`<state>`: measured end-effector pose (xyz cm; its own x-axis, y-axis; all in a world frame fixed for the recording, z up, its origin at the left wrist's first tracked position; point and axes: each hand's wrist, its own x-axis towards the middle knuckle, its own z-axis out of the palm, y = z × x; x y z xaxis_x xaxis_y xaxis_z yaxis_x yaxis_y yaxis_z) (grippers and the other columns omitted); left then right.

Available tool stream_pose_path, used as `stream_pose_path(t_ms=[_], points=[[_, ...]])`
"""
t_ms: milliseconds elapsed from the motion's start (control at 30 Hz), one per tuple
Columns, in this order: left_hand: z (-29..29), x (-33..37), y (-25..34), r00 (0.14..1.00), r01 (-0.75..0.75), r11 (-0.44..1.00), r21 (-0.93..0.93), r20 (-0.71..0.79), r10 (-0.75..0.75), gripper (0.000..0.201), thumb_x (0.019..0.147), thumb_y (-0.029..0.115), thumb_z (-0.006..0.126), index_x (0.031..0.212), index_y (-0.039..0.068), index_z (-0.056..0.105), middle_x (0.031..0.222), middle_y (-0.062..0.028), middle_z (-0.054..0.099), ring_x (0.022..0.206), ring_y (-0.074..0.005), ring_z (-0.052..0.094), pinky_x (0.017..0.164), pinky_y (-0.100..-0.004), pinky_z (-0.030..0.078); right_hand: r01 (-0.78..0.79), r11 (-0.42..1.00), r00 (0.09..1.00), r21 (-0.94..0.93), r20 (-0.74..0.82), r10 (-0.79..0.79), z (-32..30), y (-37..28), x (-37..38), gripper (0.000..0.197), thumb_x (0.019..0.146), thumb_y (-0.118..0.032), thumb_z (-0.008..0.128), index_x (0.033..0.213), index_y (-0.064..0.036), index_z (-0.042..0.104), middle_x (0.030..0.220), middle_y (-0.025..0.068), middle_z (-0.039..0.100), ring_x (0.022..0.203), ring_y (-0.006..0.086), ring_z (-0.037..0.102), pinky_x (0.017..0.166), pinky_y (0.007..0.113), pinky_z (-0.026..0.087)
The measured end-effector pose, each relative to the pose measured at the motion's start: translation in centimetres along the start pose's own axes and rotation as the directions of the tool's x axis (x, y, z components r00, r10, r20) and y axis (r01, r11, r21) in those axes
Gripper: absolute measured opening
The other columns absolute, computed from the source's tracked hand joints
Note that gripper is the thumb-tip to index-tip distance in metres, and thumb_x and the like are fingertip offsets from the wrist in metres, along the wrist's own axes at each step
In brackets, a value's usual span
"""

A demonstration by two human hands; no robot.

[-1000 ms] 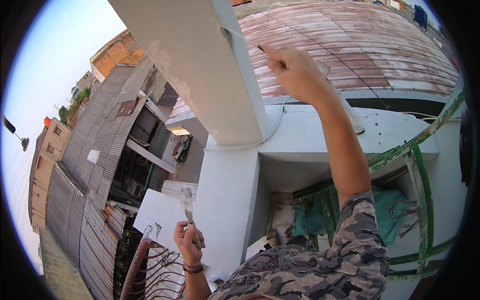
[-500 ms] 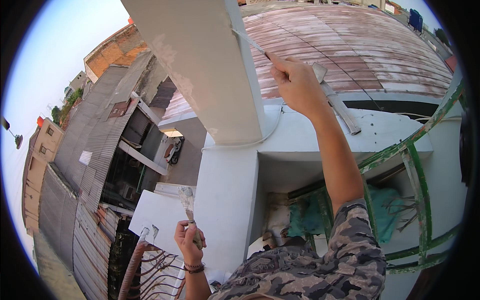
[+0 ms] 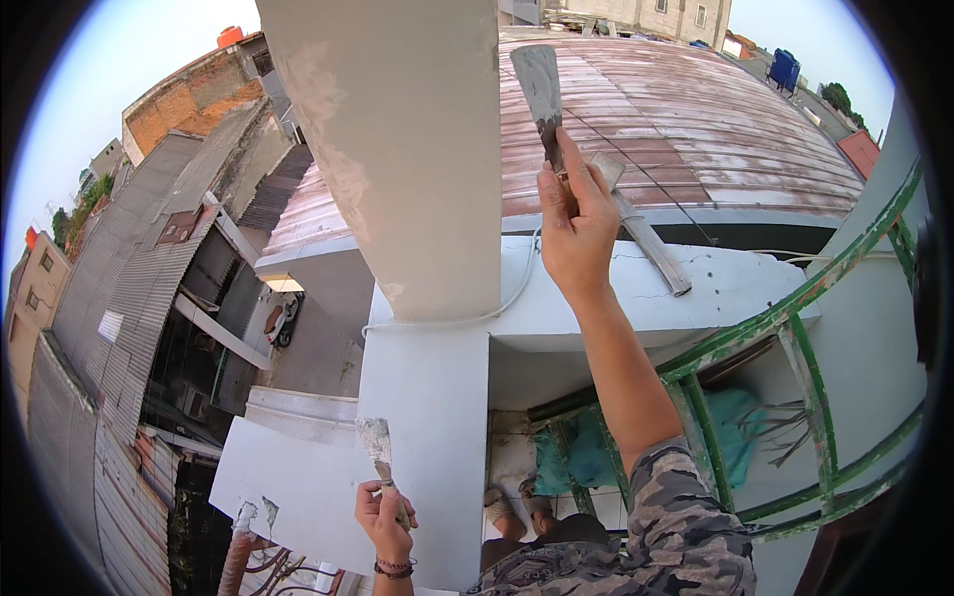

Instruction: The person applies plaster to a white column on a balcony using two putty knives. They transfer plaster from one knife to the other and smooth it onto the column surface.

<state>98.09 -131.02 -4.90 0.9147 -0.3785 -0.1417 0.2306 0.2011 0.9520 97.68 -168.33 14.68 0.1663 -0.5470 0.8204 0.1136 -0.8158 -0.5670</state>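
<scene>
Raised at the upper middle, my right hand (image 3: 579, 230) grips a putty knife (image 3: 539, 84) by its handle, its broad blade pointing up and coated with grey filler. That blade is apart from the square pillar (image 3: 417, 179), just right of its edge. Pale filler patches run down the pillar's left side. Lower and to the left, my left hand (image 3: 384, 521) is closed round the handle of a second putty knife (image 3: 377, 442), whose blade is smeared with whitish filler. It is held upright in front of the white ledge.
A wooden-handled tool (image 3: 651, 243) lies on the white ledge (image 3: 735, 298) to the right. A green metal railing (image 3: 805, 397) curves at right. A white cable (image 3: 447, 320) wraps the pillar's base. Beyond are a rusty corrugated roof (image 3: 696, 129) and a drop to a lane at left.
The right putty knife has come away from the pillar's edge, and its blade has turned upward. My view has shifted; the left hand still holds its knife.
</scene>
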Motion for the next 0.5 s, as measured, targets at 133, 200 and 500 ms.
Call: stream_pose_path(t_ms=[133,200,500], points=[[-0.4,0.2,-1.4,1.000,-0.001,1.000,-0.027,-0.002,0.001,0.018,0.092,0.012,0.060,0.099,0.002,0.046,0.060,-0.0065,0.052,0.044,-0.0138,0.051,0.036,-0.0268,0.040,-0.080,0.907,0.995,0.413,-0.013,0.094,4.2,3.7,-2.3,0.042,0.100,-0.012,0.057,0.139,0.0004,0.050,0.104,0.0060,0.061,0.089,0.0096,0.058,0.082,0.024,0.047],[-0.7,0.4,-2.0,1.000,0.002,1.000,-0.016,-0.007,-0.002,0.019,0.092,0.014,0.059,0.099,0.003,0.046,0.059,-0.0066,0.052,0.044,-0.0138,0.050,0.035,-0.0267,0.039,-0.108,0.878,0.993,0.466,0.004,0.120,4.8,3.7,-2.5,0.043,0.100,-0.012,0.057,0.140,0.0007,0.049,0.104,0.0055,0.060,0.089,0.0091,0.057,0.082,0.023,0.047],[-1.3,1.4,-3.5,0.998,0.018,1.000,-0.015,0.061,-0.017,0.014,0.098,0.017,0.058,0.105,0.006,0.053,0.058,-0.0023,0.052,0.042,-0.0073,0.042,0.039,-0.0233,0.036,0.105,0.994,0.978,-0.025,-0.178,-0.108,5.2,2.4,0.4,0.041,0.096,-0.008,0.061,0.136,-0.0031,0.056,0.092,0.0070,0.061,0.077,0.0116,0.056,0.067,0.026,0.047]])
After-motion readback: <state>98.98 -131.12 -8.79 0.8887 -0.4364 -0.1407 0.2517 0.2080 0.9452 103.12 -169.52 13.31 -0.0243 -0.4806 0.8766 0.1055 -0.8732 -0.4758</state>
